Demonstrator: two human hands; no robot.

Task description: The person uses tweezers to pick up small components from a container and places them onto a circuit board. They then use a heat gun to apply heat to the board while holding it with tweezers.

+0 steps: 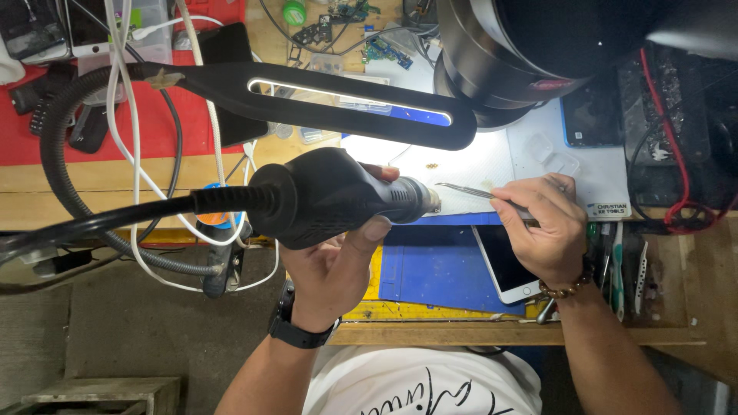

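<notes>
My left hand [338, 265] grips a black hot-air tool handle [330, 196] with a thick black hose running off to the left; its metal nozzle [432, 201] points right. My right hand [538, 227] pinches thin metal tweezers [465, 190], whose tips lie just in front of the nozzle over a brightly lit white work mat [492, 157]. What the tweezers hold, if anything, is too small to tell. A white smartphone [503, 265] lies face up on a blue mat [430, 269] under my right wrist.
A black desk lamp arm [346, 104] crosses above the work spot, and a large dark microscope head [538, 46] looms at the top right. Circuit boards [384, 50], cables and phones litter the bench's back. Hand tools [619, 269] stand in a rack at the right.
</notes>
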